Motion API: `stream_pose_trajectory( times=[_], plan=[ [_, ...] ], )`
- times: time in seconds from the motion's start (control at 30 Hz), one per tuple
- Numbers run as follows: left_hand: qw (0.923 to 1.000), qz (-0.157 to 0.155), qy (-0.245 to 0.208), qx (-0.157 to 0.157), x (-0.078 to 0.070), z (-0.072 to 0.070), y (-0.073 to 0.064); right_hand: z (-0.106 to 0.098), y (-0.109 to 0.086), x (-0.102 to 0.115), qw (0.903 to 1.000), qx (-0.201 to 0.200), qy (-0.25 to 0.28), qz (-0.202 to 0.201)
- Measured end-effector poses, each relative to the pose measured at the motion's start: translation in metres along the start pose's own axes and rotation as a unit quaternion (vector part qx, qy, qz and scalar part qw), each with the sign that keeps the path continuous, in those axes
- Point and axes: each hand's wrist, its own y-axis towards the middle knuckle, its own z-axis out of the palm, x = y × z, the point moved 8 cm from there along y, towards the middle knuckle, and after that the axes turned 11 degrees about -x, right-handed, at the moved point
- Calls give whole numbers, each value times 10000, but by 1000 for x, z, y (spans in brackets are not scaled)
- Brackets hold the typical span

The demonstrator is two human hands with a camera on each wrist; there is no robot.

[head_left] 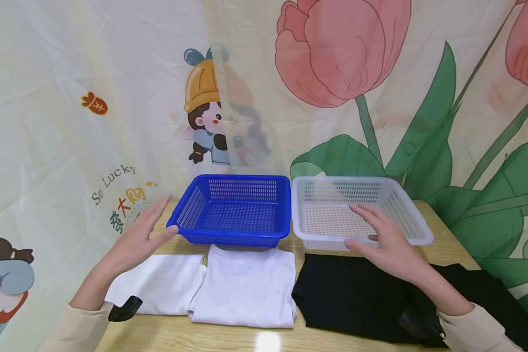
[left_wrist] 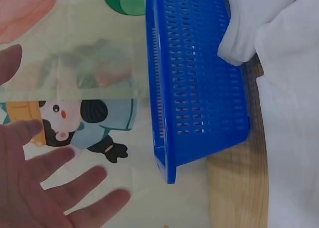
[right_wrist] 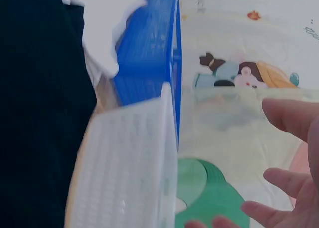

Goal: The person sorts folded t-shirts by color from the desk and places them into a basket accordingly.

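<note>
My left hand (head_left: 136, 239) hovers left of the blue basket (head_left: 233, 239), its fingers straight and holding nothing. In the left wrist view the fingers (left_wrist: 82, 188) are spread apart. Above the front of the white basket (head_left: 308, 234) my right hand (head_left: 385, 244) is raised, fingers extended, with nothing in it. Both baskets stand side by side. In front of the blue one lies a folded white shirt (head_left: 246, 288), with another folded white cloth (head_left: 167, 283) to its left. A folded black garment (head_left: 347, 293) lies before the white basket, partly hidden by the right arm.
More black cloth (head_left: 479, 293) lies at the right side of the wooden table (head_left: 229, 340). A printed fabric backdrop (head_left: 114, 63) with tulips and cartoon figures hangs right behind the baskets. A dark camera strap (head_left: 125, 309) is on the left wrist.
</note>
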Motion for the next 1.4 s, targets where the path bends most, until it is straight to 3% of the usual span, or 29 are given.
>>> stream_pose_trajectory(
  times=[0.1,0.17,0.27,0.4,0.57,0.67,0.83,1.0,1.17,1.27,1.4],
  plan=[
    [9962,-125,-813,296,-2,2,-8,11,-3,-1,9959,405,639,502],
    [9883,-264,-1360,637,-2,9,-15,20,-7,-4,9875,722,1026,958],
    [9698,-624,-2051,1160,2,23,-25,36,-14,-9,9655,1126,1626,1692],
    [9462,-1111,-2551,1653,10,46,-35,60,-23,-12,9303,1434,2400,2375],
    [9140,-1797,-2943,2139,18,76,-44,89,-34,-11,8879,1700,3115,2926],
    [9005,-2142,-3006,2301,22,92,-48,104,-39,-10,8637,1807,3481,3165],
    [8848,-2444,-3098,2480,26,113,-51,127,-46,-6,8329,2033,3896,3364],
    [8758,-2520,-3230,2552,24,126,-52,149,-50,-3,8052,2225,4169,3584],
    [8672,-2522,-3390,2636,19,135,-50,164,-50,-1,7879,2248,4358,3726],
    [8709,-2580,-3253,2630,19,138,-50,169,-51,-1,7918,2225,4302,3721],
    [8829,-2677,-2917,2526,24,137,-50,171,-52,-2,8083,2184,3995,3733]
  ],
)
